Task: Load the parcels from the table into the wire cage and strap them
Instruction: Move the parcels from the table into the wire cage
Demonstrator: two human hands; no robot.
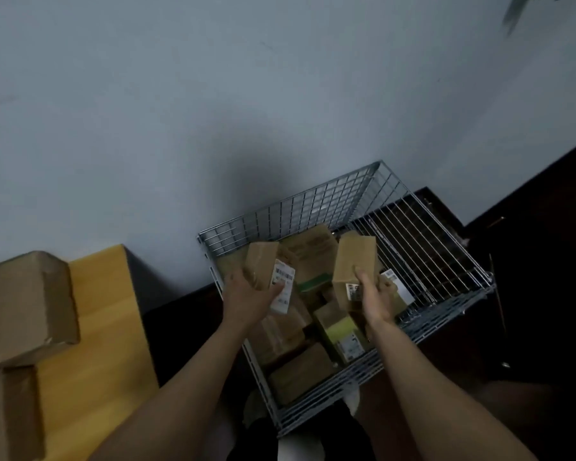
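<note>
Both arms reached over the wire cage (423,227), which stood on the dark floor against the grey wall (213,111) and already held several brown parcels. The left hand (250,299) gripped a small box (263,264) with a white barcode label (282,289) above the cage's left side, and the right hand (374,299) clasped a taller box (354,257) above the middle. More cardboard parcels (30,307) lay on the yellow table (97,327) at the left, well apart from the cage.
</note>
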